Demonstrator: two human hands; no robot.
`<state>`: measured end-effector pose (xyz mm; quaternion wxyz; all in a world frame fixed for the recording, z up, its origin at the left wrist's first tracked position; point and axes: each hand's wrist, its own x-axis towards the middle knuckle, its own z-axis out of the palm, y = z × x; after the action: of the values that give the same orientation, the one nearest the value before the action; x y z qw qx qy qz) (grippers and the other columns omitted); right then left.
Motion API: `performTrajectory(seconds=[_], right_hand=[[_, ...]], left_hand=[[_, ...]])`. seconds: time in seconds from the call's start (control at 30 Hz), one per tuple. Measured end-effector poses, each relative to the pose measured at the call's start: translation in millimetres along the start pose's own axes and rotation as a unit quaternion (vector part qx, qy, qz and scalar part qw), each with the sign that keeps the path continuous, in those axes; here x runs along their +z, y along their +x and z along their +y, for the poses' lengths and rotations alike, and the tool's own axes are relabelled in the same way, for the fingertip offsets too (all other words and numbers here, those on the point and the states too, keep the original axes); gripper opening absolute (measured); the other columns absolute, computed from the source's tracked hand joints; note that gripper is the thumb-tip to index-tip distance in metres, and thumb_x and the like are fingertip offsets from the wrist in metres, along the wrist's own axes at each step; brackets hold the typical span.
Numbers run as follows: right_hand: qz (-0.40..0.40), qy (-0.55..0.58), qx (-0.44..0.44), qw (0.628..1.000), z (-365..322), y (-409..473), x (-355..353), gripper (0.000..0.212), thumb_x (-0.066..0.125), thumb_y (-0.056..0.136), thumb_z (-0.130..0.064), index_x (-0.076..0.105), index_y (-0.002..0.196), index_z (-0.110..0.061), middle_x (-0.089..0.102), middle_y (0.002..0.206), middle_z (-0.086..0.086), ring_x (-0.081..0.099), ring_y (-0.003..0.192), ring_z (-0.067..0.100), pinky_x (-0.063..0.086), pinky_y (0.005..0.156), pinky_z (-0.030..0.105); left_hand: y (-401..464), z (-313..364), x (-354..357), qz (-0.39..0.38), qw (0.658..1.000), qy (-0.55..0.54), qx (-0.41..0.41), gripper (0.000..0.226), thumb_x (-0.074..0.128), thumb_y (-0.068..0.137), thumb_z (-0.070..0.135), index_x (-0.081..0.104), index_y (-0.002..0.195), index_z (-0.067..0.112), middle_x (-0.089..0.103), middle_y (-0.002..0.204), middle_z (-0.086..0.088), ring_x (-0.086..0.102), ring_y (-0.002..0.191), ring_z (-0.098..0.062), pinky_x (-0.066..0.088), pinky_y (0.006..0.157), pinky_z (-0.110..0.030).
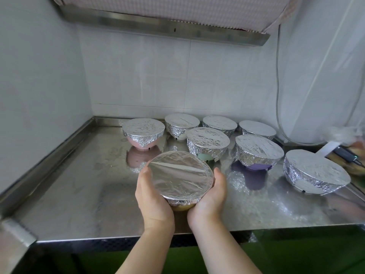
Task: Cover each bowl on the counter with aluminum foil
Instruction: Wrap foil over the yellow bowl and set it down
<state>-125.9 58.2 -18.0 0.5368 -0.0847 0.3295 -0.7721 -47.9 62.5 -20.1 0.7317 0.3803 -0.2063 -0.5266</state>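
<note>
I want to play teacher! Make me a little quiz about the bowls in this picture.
1. How many foil-covered bowls are in view, counting the held bowl?
2. True or false: the pink bowl stands at the right end of the counter.
3. Which holds the bowl in front: A) only the left hand, B) only the right hand, C) both hands?

Key: 1. Eight. 2. False; it stands at the left of the group. 3. C, one hand cupped on each side.
</note>
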Motion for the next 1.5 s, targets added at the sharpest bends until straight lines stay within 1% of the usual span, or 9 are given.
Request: performTrajectory(seconds=[0.13,0.33,0.6,0.73,0.8,0.93,1.07,1.23,1.5], right_hand=[[0.0,0.016,-0.013,1.0,1.1,-3.9,0.0,0.046,0.046,0.106,-0.045,0.076,0.121,-0.013,0.079,0.116,0.015,0.075,0.109,0.035,0.057,0.095,0.044],[-0.003,0.013,-0.034,0.999,5.1,-2.1,-1.9,0.047,0.049,0.106,-0.042,0.072,0.132,-0.011,0.076,0.126,0.015,0.071,0.12,0.035,0.049,0.113,0.053],[-0.013,-0.093,-0.01,0.996,-3.6,-2.7,-16.1,0.035,0.054,0.105,-0.038,0.076,0.12,-0.014,0.08,0.114,0.009,0.075,0.11,0.027,0.055,0.087,0.039],[-0.032,-0.178,0.007,0.983,-2.3,3.4,-24.7,0.048,0.068,0.087,-0.057,0.078,0.12,-0.025,0.08,0.117,-0.002,0.072,0.117,0.022,0.05,0.108,0.046],[-0.044,-0.207,0.004,0.977,-4.9,4.4,-25.1,0.051,0.067,0.085,-0.06,0.077,0.122,-0.025,0.08,0.117,-0.003,0.071,0.118,0.022,0.049,0.111,0.047],[-0.071,-0.228,-0.012,0.971,-28.9,8.6,-10.4,0.03,0.052,0.107,-0.033,0.076,0.115,-0.016,0.082,0.1,-0.003,0.077,0.089,0.011,0.059,0.072,0.027],[-0.072,-0.267,-0.028,0.961,-30.7,16.7,7.4,0.034,0.053,0.106,-0.036,0.077,0.123,-0.018,0.078,0.121,0.0,0.073,0.116,0.021,0.054,0.106,0.046],[-0.054,-0.219,0.023,0.974,-22.2,17.1,5.8,0.049,0.047,0.108,-0.047,0.077,0.122,-0.011,0.079,0.114,0.018,0.076,0.107,0.039,0.057,0.1,0.06],[-0.019,-0.178,0.074,0.981,-14.3,14.2,-0.1,0.045,0.048,0.109,-0.044,0.076,0.116,-0.009,0.08,0.105,0.017,0.078,0.095,0.037,0.061,0.087,0.05]], left_hand=[[-1.1,3.5,1.1,-0.003,1.0,-0.004,0.009,0.038,0.053,0.094,0.043,0.079,0.115,0.024,0.077,0.117,-0.004,0.071,0.115,-0.025,0.051,0.108,-0.056],[-2.2,8.5,0.8,-0.034,0.999,-0.008,0.003,0.047,0.057,0.082,0.053,0.08,0.11,0.025,0.077,0.117,-0.005,0.071,0.116,-0.025,0.053,0.104,-0.045],[26.2,7.7,-27.8,-0.097,0.988,0.116,-0.02,0.06,0.051,0.087,0.072,0.069,0.132,0.036,0.071,0.131,0.01,0.064,0.128,-0.015,0.043,0.116,-0.049],[41.7,1.8,-47.4,-0.095,0.983,0.154,-0.032,0.072,0.055,0.082,0.081,0.063,0.14,0.041,0.062,0.143,0.018,0.054,0.138,-0.009,0.034,0.122,-0.045],[40.7,7.5,-51.1,-0.106,0.981,0.161,-0.026,0.063,0.054,0.087,0.075,0.064,0.139,0.041,0.063,0.142,0.016,0.055,0.137,-0.01,0.035,0.121,-0.046],[39.0,23.7,-43.3,-0.116,0.984,0.135,-0.001,0.033,0.047,0.105,0.043,0.074,0.122,0.035,0.076,0.122,0.005,0.07,0.119,-0.018,0.049,0.11,-0.051],[39.0,24.0,-31.5,-0.088,0.989,0.116,-0.024,0.032,0.049,0.099,0.036,0.076,0.117,0.036,0.076,0.121,0.002,0.071,0.116,-0.023,0.052,0.106,-0.054],[30.2,9.6,-27.1,-0.062,0.995,0.052,-0.056,0.034,0.049,0.104,0.04,0.081,0.112,0.03,0.078,0.116,0.0,0.073,0.113,-0.022,0.05,0.109,-0.05],[34.9,5.5,-33.1,-0.079,0.993,0.083,-0.04,0.034,0.046,0.107,0.037,0.077,0.12,0.031,0.076,0.123,0.001,0.07,0.12,-0.02,0.05,0.108,-0.048]])
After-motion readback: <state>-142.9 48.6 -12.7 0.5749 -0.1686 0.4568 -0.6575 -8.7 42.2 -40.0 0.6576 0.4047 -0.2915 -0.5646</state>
